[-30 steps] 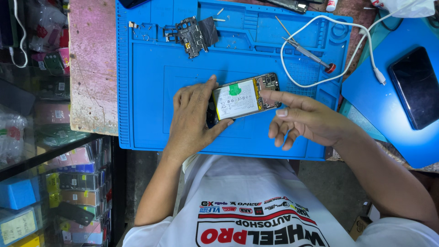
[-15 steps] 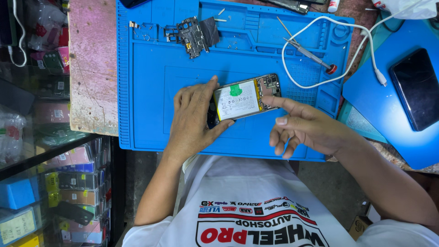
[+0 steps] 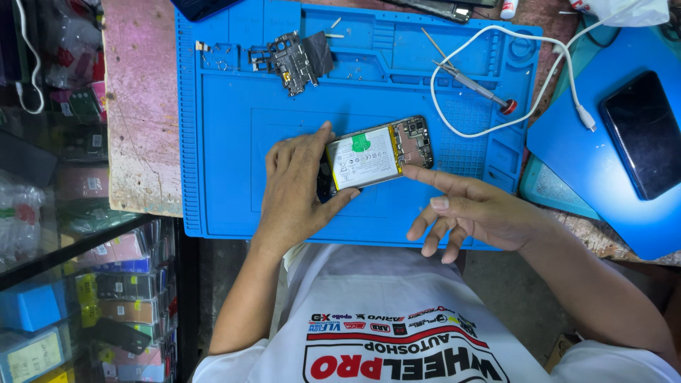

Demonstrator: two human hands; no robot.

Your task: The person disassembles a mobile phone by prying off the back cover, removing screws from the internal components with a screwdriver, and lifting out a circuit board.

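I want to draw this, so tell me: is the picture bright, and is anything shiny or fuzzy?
Head view: bright, even light on the blue mat; soft shadows under the left hand and right hand; the opened phone is sharp; the dark phone at the right shows faint sheen; the shelves at the left are dim.

Blue repair mat (image 3: 227,142) on worktop (image 3: 142,106); circuit board parts (image 3: 294,60) at top; screwdriver (image 3: 472,84) beside white cable (image 3: 546,78); dark phone (image 3: 642,142) far right.

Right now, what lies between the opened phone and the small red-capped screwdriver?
In the head view, only a loop of white cable on blue mat separates opened phone and screwdriver.
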